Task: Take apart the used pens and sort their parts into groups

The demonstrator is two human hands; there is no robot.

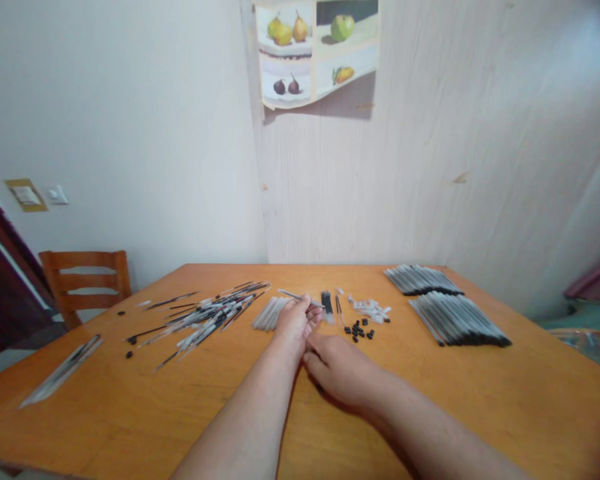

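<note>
My left hand is closed around a thin pen, which slants above the table with its far end toward the upper left. Right up against it, my right hand has its fingers closed; whatever they may hold is hidden. Beside the left hand lies a row of clear pen barrels. Just past the fingers are dark ink refills set side by side. To their right sit loose whitish plastic pieces and several small black caps.
Mixed pens and refills lie in a loose pile at left. Two stacks of pens, one farther back and one nearer, occupy the right. More slim clear pieces rest near the left edge of the wooden table. A chair stands beyond.
</note>
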